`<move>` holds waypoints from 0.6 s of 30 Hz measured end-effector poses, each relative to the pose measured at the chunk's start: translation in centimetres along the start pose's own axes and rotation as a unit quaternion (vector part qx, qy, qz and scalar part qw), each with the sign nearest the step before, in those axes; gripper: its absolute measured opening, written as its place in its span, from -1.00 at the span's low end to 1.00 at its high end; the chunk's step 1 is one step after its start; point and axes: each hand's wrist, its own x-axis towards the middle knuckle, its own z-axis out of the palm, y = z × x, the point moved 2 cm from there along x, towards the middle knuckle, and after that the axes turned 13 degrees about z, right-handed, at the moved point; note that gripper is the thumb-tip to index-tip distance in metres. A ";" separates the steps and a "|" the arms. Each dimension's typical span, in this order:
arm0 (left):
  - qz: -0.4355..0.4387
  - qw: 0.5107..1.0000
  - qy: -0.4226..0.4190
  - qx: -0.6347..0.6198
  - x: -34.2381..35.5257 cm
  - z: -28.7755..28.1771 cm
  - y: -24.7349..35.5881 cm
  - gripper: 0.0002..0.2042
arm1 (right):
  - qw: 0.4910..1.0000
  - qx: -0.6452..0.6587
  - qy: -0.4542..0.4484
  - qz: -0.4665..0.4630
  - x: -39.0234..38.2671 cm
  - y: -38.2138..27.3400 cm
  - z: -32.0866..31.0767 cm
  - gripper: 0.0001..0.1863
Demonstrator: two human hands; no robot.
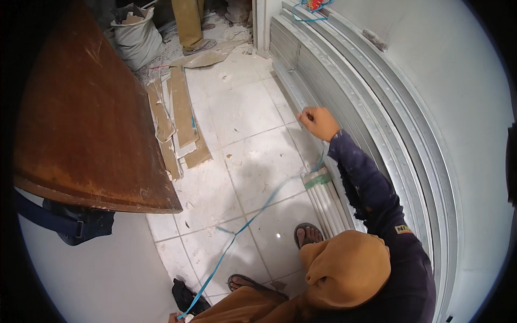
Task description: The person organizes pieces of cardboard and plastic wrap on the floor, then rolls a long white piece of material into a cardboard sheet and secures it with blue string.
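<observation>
A thin blue plastic string (219,264) runs slantwise over the tiles, with a knot and a short loose tail midway. Its near end is in my left hand (174,317), which is mostly cut off by the lower edge, with fingers closed on it. Farther up on the right, my right hand (320,124) makes a fist beside the stacked metal profiles. The string's far part, blurred, rises to the underside of this fist. Below my right forearm lies a bundle of long white strips (323,200) with green tape round its end.
Long metal profiles (344,81) lie along the right wall, with more blue string at their far end. A brown wooden door (91,118) stands at left. Cardboard strips (183,107) lie beside it. Beyond are a full white sack (139,40) and another person's legs (188,24).
</observation>
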 end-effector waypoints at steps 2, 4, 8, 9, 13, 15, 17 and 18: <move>0.064 0.998 -0.001 -0.004 2.4 -1.4 0.2 -0.70 | 1.000 -0.020 -0.002 0.000 -1.4 -0.6 -1.1 -0.68; 0.170 0.985 0.011 0.024 5.2 -2.7 0.6 -0.68 | 0.999 -0.030 -0.009 -0.006 -2.5 -0.7 -1.7 -0.68; 0.270 0.961 0.008 0.060 11.0 -4.3 0.1 -0.21 | 0.995 -0.020 0.096 0.009 -3.7 -0.2 -6.5 -0.73; 0.218 0.976 0.016 0.006 12.0 -4.3 -1.0 -0.20 | 0.991 -0.025 0.132 -0.006 -4.0 -0.2 -8.0 -0.75; 0.130 0.985 0.103 -0.036 15.3 -5.2 -7.6 -0.26 | 0.982 0.016 0.189 -0.010 -5.7 -0.3 -10.5 -0.79; 0.158 0.982 0.097 -0.031 17.8 -3.5 -10.4 -0.32 | 0.989 0.023 0.146 0.015 -7.2 -1.3 -11.1 -0.82; -0.011 1.000 0.015 0.017 19.2 -0.1 -11.3 -0.27 | 0.997 -0.014 0.079 0.005 -8.8 -1.4 -10.7 -0.86; 0.009 0.995 0.005 0.101 19.1 -1.2 -13.7 -0.25 | 0.998 0.016 0.059 -0.005 -9.3 -2.1 -8.6 -0.86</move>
